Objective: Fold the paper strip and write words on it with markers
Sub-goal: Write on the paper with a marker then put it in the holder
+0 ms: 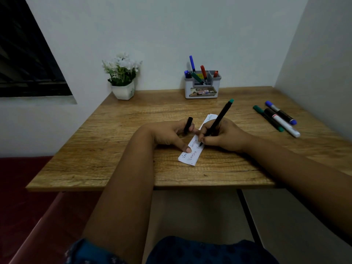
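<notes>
A folded white paper strip (192,156) lies slanted on the wooden table (114,141), with handwritten words on it in two rows. My right hand (226,136) grips a black marker with a green end (219,119), its tip touching the strip beside the written words. My left hand (169,134) holds the marker's black cap (188,124) between its fingers, while its thumb and a fingertip press the strip down. The strip's middle is hidden under my hands.
Three markers, green (266,117), white-bodied (283,123) and blue-capped (281,112), lie at the right of the table. A grey pen holder (202,90) with several markers stands at the back. A white pot of white flowers (122,88) sits back left.
</notes>
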